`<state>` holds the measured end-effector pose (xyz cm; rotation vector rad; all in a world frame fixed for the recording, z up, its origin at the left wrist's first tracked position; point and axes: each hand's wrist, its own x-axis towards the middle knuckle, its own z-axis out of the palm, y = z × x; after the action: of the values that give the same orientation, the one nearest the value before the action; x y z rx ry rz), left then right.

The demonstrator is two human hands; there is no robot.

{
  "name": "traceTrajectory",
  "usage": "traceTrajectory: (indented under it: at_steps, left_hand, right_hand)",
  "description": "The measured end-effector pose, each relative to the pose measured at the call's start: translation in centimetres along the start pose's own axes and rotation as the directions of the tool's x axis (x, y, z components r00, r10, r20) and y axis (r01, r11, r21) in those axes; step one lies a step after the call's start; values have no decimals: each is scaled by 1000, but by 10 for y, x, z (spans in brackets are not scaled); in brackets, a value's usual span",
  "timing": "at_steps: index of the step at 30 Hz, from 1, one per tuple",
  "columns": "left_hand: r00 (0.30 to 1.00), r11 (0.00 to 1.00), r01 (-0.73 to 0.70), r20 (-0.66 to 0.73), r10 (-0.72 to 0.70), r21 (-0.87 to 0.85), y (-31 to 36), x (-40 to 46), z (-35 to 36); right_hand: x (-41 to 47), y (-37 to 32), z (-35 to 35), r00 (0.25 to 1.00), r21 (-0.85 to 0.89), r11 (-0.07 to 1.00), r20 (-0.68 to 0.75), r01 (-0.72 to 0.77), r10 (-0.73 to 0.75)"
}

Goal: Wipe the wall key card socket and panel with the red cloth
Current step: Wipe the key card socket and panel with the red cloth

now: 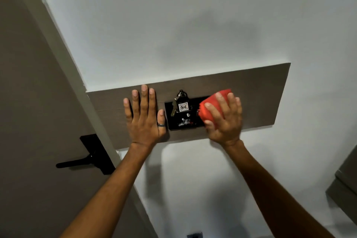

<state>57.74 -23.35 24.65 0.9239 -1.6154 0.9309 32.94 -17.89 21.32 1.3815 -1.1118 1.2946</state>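
Left hand (144, 116) flat, fingers spread, on panel (251, 91). Right hand (224, 120) gripped red cloth (209, 111) at socket (183, 117) right edge. Best wiped lightly around hanging key (178, 102).

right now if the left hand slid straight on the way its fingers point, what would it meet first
The left hand lies flat on the brown wall panel, fingers pointing up. Straight on, it would likely cross the panel's top edge onto the bare white wall; nothing else shows in that line.

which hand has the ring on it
The left hand, flat and empty on the brown panel, wears a dark thumb ring; the right hand holds the red cloth.
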Motion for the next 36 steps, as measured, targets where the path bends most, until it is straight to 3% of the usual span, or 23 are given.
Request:
traceTrajectory:
  at_steps: [1,3,4,7,8,12,14,17,18,19,21,22,23,25,27,29,32,36]
  left_hand:
    - [1000,1000,-7,-10,7,4,-1,1,1]
    - [1000,1000,-7,-5,7,25,-2,3,1]
    - [1000,1000,-5,-4,5,23,-2,4,1]
    - [1000,999,-1,-5,0,-32,0,0,0]
    - [1000,1000,-5,-14,5,-19,0,0,0]
    - [1000,1000,3,-4,-3,-17,1,3,-2]
    - [1000,999,15,5,-15,-33,0,1,-3]
    - [1000,1000,-14,-19,13,-16,0,-1,0]
    - [1000,1000,-11,-22,11,-6,0,0,1]
    - [1000,1000,-5,-26,5,-4,0,2,2]
    - [1000,1000,3,-19,-4,-9,-1,2,1]
    - [1000,1000,2,-13,-3,-8,-1,1,0]
    - [1000,1000,-3,-14,3,-9,-1,1,1]
    - [1000,1000,-7,-11,7,-19,-1,-1,-1]
    - [1000,1000,8,-9,-8,-19,-1,0,0]
    - [1000,1000,11,-1,-11,-20,-1,-1,0]
    - [1000,1000,0,-4,0,-18,-1,1,-1]
    - [1000,1000,9,-4,-9,-26,-1,-1,0]
  right_hand:
    - [8,-2,-1,989,7,989,-33,-144,145]
    - [19,-33,1,899,47,901,-61,-431,433]
    - [19,-47,3,908,60,907,-22,-417,418]
    - [16,-34,-4,997,64,998,72,-11,7]
    - [23,-24,-5,997,53,998,65,31,-35]
    - [48,-52,3,962,40,962,-19,-272,272]
    - [21,-59,4,976,59,974,20,-218,218]
    - [-11,-11,-4,997,13,999,55,52,-53]
    - [-10,-3,-5,998,13,999,53,35,-36]
    - [-4,-7,-4,998,18,998,23,-64,64]
    - [15,-43,1,927,67,927,-38,-369,372]
    - [20,-63,3,901,86,900,-36,-427,431]
    - [21,-74,7,915,88,913,-26,-399,402]
    - [12,-62,4,983,67,981,19,-183,182]
    - [9,-34,-3,999,69,997,46,-25,22]
    - [20,-32,-4,997,85,994,28,-74,72]
    - [41,-63,3,952,64,951,-31,-302,304]
    - [7,-42,-2,997,27,997,28,-66,65]
